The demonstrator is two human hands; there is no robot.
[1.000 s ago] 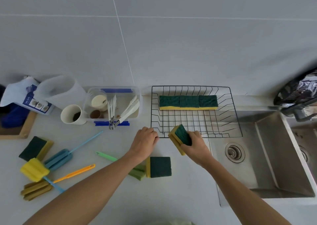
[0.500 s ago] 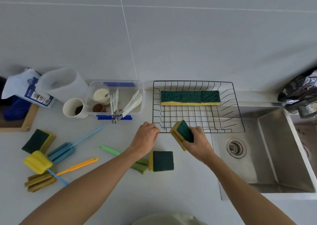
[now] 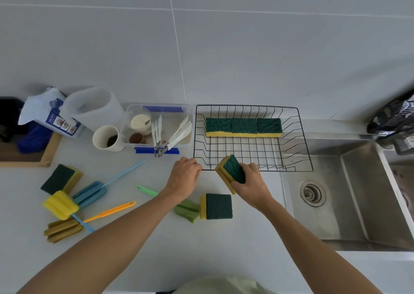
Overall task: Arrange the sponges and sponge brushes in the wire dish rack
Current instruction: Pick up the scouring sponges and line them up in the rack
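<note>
A black wire dish rack (image 3: 302, 137) stands against the wall with three green-and-yellow sponges (image 3: 243, 127) in a row along its back. My right hand (image 3: 252, 185) grips another green-and-yellow sponge (image 3: 230, 171), tilted, at the rack's front edge. My left hand (image 3: 184, 177) holds the rack's front left corner with curled fingers. One more sponge (image 3: 217, 206) lies on the counter below my hands, beside a green sponge brush (image 3: 187, 209) partly hidden by my left arm. At the left lie a further sponge (image 3: 60, 178) and blue (image 3: 89, 193), yellow (image 3: 61, 204) and orange-handled (image 3: 65, 228) sponge brushes.
A steel sink (image 3: 349, 195) with a drain sits right of the rack. Left of the rack are a clear tub with utensils (image 3: 156, 128), a white cup (image 3: 107, 138), a jug (image 3: 94, 107) and a wooden tray corner (image 3: 26, 157). A dark bag (image 3: 394, 116) hangs at far right.
The view has shifted slightly. My right hand with the sponge stays at the rack's front edge, and my left hand has closed in on the rack's corner.
</note>
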